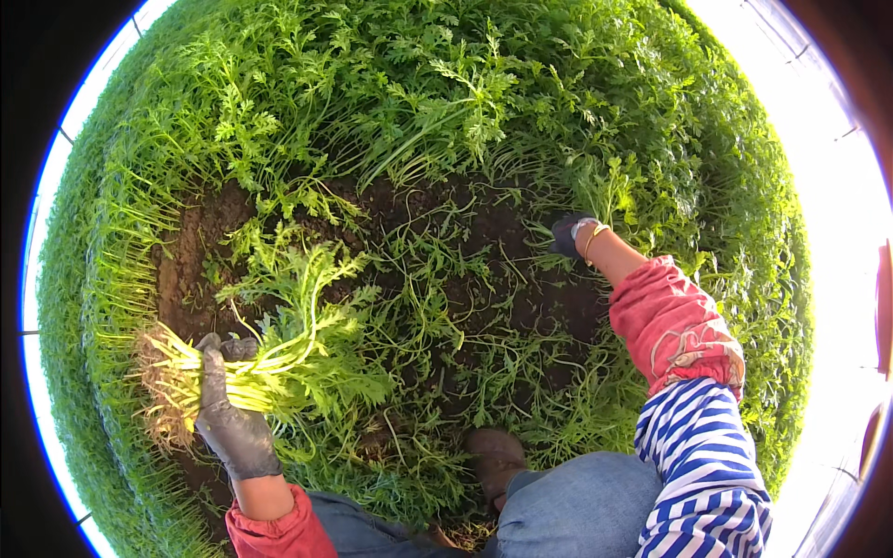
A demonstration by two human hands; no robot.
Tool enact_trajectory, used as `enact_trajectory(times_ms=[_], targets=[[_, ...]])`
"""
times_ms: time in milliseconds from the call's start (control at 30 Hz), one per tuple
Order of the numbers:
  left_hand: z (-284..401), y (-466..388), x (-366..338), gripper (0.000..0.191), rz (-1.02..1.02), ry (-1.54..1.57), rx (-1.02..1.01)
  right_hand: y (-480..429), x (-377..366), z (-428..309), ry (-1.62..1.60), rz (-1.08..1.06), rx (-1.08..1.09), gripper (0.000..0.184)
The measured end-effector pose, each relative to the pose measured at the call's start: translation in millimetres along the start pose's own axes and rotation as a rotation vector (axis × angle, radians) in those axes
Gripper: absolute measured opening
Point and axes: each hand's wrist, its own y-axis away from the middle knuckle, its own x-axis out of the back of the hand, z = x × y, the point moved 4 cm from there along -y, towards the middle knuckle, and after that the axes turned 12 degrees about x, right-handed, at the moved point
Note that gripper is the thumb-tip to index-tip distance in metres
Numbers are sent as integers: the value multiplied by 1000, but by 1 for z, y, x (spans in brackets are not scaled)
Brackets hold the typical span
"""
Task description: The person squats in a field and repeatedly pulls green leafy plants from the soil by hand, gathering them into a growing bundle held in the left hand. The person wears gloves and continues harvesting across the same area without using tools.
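Observation:
My left hand point(234, 418), in a dark glove, is closed around a thick bunch of leafy greens point(314, 363) with lobed leaves. The bunch lies sideways, its pale stems and brown roots point(164, 390) at the left and its leaves spreading right. Farther off to the right, my right hand point(566, 236), also in a dark glove, reaches in at the base of the standing greens point(614, 192). Its fingers are partly hidden by the wrist and foliage, so I cannot tell whether they grip any stems.
Dark soil point(558, 296) lies between my hands, strewn with loose plants and stems point(418, 293). Dense standing greens point(391, 77) curve around the far side and both flanks. My bent knee point(586, 502) and brown boot point(495, 460) are close by, at the bottom.

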Motion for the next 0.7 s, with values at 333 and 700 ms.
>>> enact_trajectory(times_ms=[333,700], targets=[[-7,14,-21,24,-15,-149,138,29,25,-5,-214,190,105,43],[-28,32,-22,32,-338,-82,402,78,180,-227,-1289,502,702,30]])
